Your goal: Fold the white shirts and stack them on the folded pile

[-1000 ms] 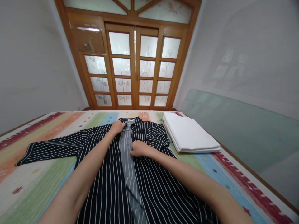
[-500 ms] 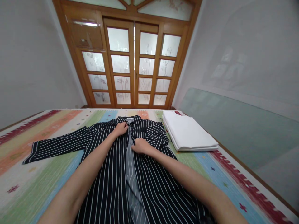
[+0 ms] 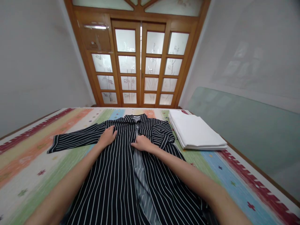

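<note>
A black shirt with white stripes [image 3: 114,175] lies face up, its collar at the far end and its front parted down the middle. One sleeve stretches out to the left; the other is folded over the right chest. My left hand [image 3: 107,136] rests on the left chest near the armhole, fingers fairly flat and thumb apart. At the front opening, my right hand [image 3: 142,143] is closed on the shirt's edge, with its fingertips partly hidden.
A folded white cloth stack [image 3: 198,129] lies right of the shirt. Under both is a colourful striped cover [image 3: 37,178]. A pale green panel [image 3: 243,125] stands along the right wall. Wooden doors with glass panes [image 3: 140,62] are behind.
My left hand has let go near the collar and moved left and nearer, onto the left chest. My right hand stays at the front opening. The view has shifted slightly.
</note>
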Demonstrator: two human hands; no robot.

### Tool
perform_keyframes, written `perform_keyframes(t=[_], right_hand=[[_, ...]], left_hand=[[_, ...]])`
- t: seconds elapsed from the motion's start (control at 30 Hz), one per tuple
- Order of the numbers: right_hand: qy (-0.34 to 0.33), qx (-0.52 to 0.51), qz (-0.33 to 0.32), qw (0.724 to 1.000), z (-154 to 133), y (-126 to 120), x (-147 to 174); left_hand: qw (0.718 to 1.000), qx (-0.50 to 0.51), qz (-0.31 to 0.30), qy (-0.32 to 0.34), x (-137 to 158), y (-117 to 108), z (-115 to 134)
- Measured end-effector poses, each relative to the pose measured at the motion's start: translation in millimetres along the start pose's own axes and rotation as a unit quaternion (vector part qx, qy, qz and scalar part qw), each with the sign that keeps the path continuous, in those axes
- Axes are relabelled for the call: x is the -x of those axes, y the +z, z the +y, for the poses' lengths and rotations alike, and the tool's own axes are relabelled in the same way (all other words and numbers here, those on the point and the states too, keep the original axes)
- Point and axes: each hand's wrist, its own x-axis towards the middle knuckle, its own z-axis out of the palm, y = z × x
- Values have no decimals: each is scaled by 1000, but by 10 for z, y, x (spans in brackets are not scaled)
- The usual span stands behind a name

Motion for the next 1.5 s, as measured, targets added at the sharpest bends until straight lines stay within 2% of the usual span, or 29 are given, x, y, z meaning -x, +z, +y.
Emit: perform_keyframes(t=[0.1, 0.3, 0.37, 0.47, 0.57, 0.63, 0.73, 0.87, 1.03, 1.1, 1.17, 1.33, 1.4, 1.5], right_hand=[[11, -3, 1, 1000, -67, 54, -43], [23, -12, 30, 999, -135, 131, -118], [29, -30, 25, 999, -137, 116, -142], [41, -120, 5, 992, -97, 81, -181], [94, -222, 49, 969, -1, 81, -219], [131, -303, 79, 941, 68, 103, -239], [148, -423, 57, 892, 124, 127, -253], [147, -468, 49, 870, 110, 105, -251], [173, -512, 99, 835, 132, 71, -230], [159, -487, 115, 851, 170, 67, -205], [134, -440, 122, 880, 211, 57, -167], [50, -258, 148, 953, 293, 31, -31], [-1, -177, 156, 972, 305, 48, 33], [-80, -69, 118, 987, 283, 99, 139]], left_hand=[[999, -32, 14, -41, 156, -119, -95], [984, -56, -59, -158, 210, -356, -296], [981, -66, -61, -172, 202, -387, -452], [982, -75, -64, -161, 216, -400, -688], [986, -71, -75, -129, 253, -401, -837], [987, -67, -87, -114, 277, -403, -877], [987, -61, -105, -106, 299, -407, -892], [988, -36, -120, -88, 309, -406, -939], [990, -21, -129, -58, 306, -377, -1057], [989, -26, -133, -51, 281, -357, -1089], [988, -41, -144, -43, 238, -337, -1099], [979, -103, -170, -40, 110, -301, -1043], [977, -124, -166, -38, 83, -291, -1009], [975, -141, -162, -47, 79, -282, -948]])
